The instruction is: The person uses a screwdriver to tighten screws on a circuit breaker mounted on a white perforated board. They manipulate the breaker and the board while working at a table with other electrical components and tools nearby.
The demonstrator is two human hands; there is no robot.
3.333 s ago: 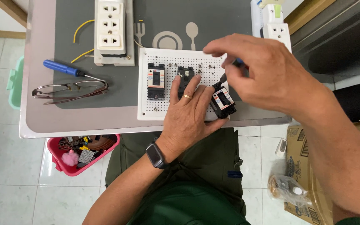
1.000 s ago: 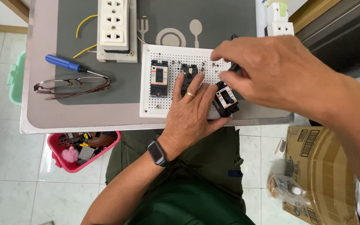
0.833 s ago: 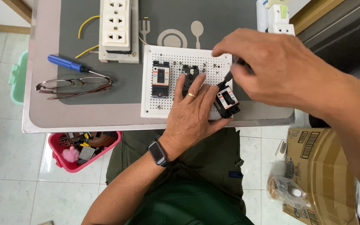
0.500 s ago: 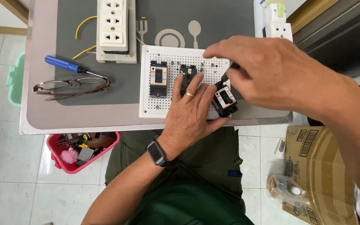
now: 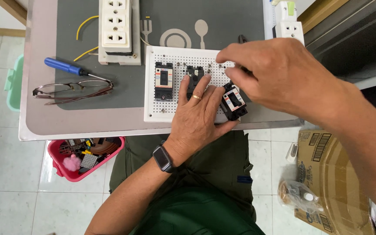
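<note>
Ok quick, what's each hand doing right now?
Left hand: open, flat on the white perforated board, beside the black breaker.
Right hand: fingers pinched; contents hidden.

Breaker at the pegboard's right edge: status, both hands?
Left hand flat on white pegboard, thumb against tilted black breaker. Right hand above breaker, fingertips pinched over its top; what it holds is hidden. Second breaker mounted left, clear of both hands.

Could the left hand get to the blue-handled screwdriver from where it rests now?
Probably yes. The left hand lies flat on the white perforated board; the screwdriver sits uncovered to its left, only the glasses nearby, not across it.
</note>
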